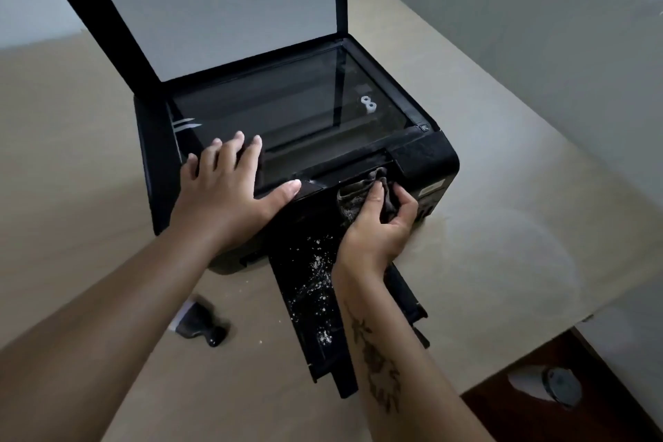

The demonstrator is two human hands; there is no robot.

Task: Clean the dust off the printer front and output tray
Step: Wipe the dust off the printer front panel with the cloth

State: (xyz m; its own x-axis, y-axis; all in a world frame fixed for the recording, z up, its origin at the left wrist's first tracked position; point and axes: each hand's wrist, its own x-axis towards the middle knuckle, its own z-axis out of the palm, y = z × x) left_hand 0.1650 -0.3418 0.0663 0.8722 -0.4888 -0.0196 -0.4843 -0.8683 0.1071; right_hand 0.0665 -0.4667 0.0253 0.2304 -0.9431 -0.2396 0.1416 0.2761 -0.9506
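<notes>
Head view: the printer (427,158) sits on the table (89,161), its output tray (305,283) running lengthways toward the person, speckled white below the right hand (380,222). That hand's fingers (375,192) bunch a cloth (353,195) against the front; dust lies just behind its wrist. Left hand (229,187) presses flat, fingers spread.

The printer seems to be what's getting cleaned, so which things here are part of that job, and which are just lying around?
Part of the job:
- printer
- output tray, speckled with white dust
- cloth, gripped by the right hand
- left hand, flat on the printer's top

Just lying about:
- small dark bottle on the table
- grey object on the floor
</notes>
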